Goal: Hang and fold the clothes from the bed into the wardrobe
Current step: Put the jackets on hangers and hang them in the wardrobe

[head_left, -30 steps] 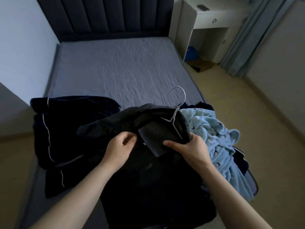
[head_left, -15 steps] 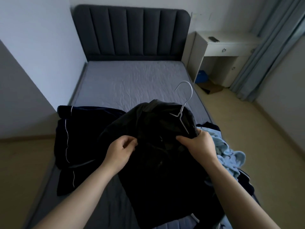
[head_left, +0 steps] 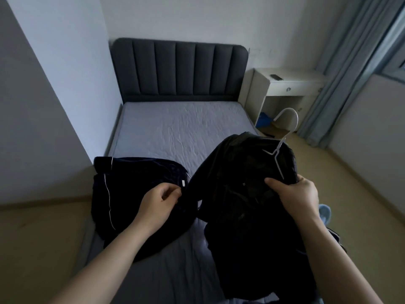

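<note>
A black jacket (head_left: 245,194) hangs lifted above the foot of the bed (head_left: 179,130), draped on a white wire hanger (head_left: 285,137) whose hook points up and right. My right hand (head_left: 295,196) grips the jacket's shoulder together with the hanger's lower arm. My left hand (head_left: 157,200) pinches the jacket's left edge or sleeve. A dark navy garment with white piping (head_left: 122,194) lies on the bed's left side. A corner of a light blue garment (head_left: 325,212) shows behind my right forearm.
The dark padded headboard (head_left: 179,69) stands at the far end. A white bedside desk (head_left: 285,88) with a small dark object on top is at the right, grey curtains (head_left: 341,69) beyond it. Tan floor runs along both sides of the bed.
The jacket on the hanger has risen and shifted right, off the light blue garment. My left hand has slid left along the fabric. The view has tilted up, showing more of the room.
</note>
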